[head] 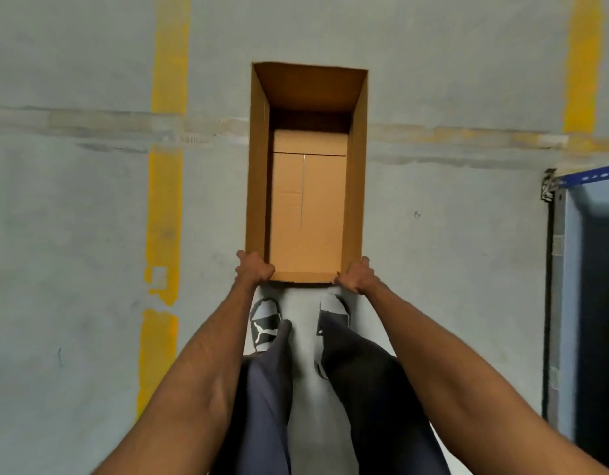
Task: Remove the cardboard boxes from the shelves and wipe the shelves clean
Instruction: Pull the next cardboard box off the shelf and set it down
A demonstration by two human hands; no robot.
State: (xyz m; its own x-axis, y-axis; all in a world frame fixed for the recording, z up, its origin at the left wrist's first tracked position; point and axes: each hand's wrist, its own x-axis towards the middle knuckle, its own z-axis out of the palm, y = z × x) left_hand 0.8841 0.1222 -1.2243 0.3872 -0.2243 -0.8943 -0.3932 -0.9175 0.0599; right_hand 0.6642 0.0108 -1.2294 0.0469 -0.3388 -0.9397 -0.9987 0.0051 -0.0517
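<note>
A long, open-topped cardboard box [306, 207] stretches straight ahead of me over the grey floor, its inside bare. My left hand [254, 267] grips the near left corner of the box's rim. At the near right corner my right hand [355, 276] is closed on the rim. Both arms reach down and forward. Whether the box rests on the floor or hangs just above it cannot be told. The corner of a shelf unit [570, 269] with a blue beam and a dark upright shows at the right edge.
The floor [73, 234] is grey concrete with two yellow painted lines [164, 200] running away from me, left and right of the box. My feet in dark sandals [265, 323] stand just behind the box. The shelf frame lies about a step to my right.
</note>
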